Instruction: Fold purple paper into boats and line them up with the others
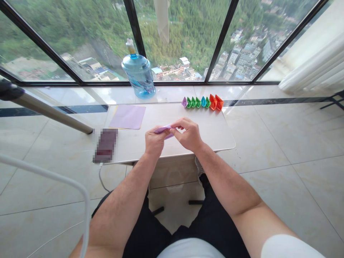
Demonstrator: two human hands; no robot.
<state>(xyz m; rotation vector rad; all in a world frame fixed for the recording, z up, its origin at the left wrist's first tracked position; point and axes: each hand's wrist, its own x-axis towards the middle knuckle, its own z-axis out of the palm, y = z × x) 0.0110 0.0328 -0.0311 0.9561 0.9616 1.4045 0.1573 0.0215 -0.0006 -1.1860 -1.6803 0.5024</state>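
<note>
Pinching a folded purple paper just above the near middle of the white table, the left hand and right hand both have their fingertips clamped on it, 1 at each end. I judge this piece about half-made: it is a flat strip, unlike the row of paper figures standing finished at the far edge, about 8 of them. Flat purple sheets lie at the left. The water jug has a label too small to read.

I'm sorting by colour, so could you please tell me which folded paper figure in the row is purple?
The purple figure at the row's left end; every other figure in the row is green, blue or orange-red.
</note>
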